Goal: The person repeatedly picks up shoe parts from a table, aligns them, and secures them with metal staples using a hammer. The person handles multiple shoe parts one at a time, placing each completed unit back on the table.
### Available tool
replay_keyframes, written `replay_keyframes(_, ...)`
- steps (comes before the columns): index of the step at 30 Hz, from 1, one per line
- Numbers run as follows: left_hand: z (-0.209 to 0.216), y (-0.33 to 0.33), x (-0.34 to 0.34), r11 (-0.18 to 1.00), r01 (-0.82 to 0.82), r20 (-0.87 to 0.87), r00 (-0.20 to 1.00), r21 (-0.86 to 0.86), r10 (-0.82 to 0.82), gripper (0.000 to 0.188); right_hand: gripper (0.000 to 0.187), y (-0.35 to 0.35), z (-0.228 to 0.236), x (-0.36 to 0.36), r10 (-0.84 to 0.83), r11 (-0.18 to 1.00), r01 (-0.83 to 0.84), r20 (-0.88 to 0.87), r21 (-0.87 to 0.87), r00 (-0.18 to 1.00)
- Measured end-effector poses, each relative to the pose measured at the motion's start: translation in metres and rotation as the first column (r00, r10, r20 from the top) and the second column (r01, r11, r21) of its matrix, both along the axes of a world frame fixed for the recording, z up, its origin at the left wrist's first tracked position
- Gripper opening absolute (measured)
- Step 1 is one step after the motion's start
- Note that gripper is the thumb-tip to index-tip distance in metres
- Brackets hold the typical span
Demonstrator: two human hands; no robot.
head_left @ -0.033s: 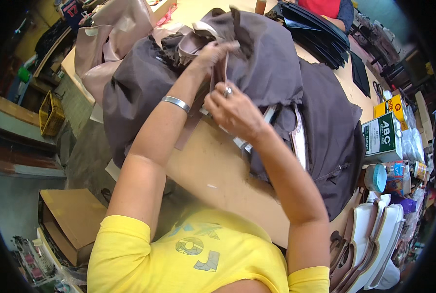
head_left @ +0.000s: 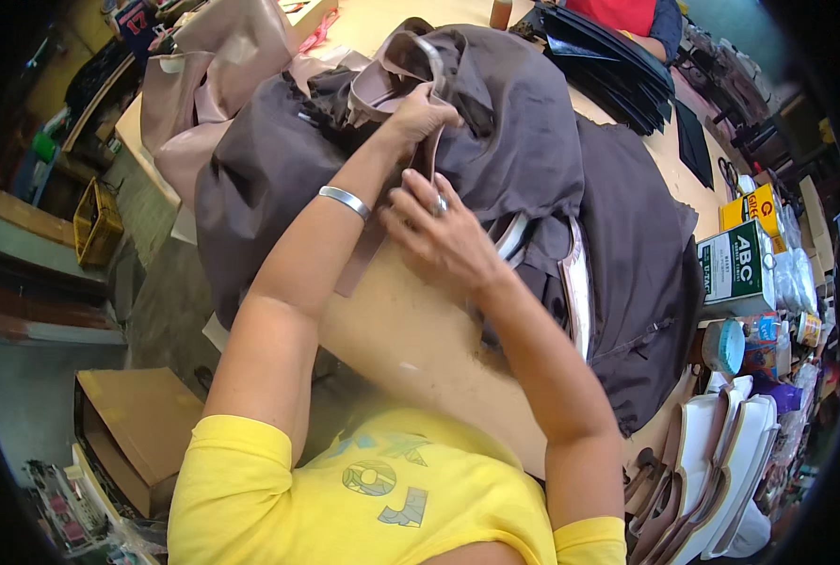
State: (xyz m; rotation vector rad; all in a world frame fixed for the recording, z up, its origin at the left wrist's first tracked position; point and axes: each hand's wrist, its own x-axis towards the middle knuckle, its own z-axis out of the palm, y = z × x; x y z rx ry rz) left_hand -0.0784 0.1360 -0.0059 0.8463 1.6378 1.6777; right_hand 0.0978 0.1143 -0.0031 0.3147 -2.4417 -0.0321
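Observation:
Dark brown lining cloth, bunched into a big pile, covers much of the table in front of me. My left hand is closed on a mauve leather strip at the near edge of the pile. Just below, my right hand has its thumb and finger closed at the strip's lower end; its other fingers are curled and a little blurred. Beyond my left hand the leather edge curves into a loop. Another flat strip hangs beside my left forearm.
Mauve leather pieces lie at the far left. A stack of black sheets is at the far right, near another person's sleeve. Along the right edge stand a green-and-white can, a jar and stacked white-and-brown pieces.
Both my hands have come slightly nearer to me, the right one also a little to the left. More of the leather loop beyond my left hand shows.

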Motion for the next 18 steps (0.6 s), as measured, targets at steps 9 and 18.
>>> replay_keyframes(9,0.080,0.031,-0.103,0.991,-0.031,-0.515,0.856,-0.128,-0.039,0.039,0.024,-0.010,-0.056,0.118,-0.335,0.853,0.425,0.308,-0.304,0.891)
replay_keyframes(18,0.009,0.031,-0.131,0.665,-0.381,-0.752,0.482,-0.643,-0.450,0.033,0.024,-0.037,-0.107,0.160,-0.461,0.748,0.574,0.362,-0.332,0.810)
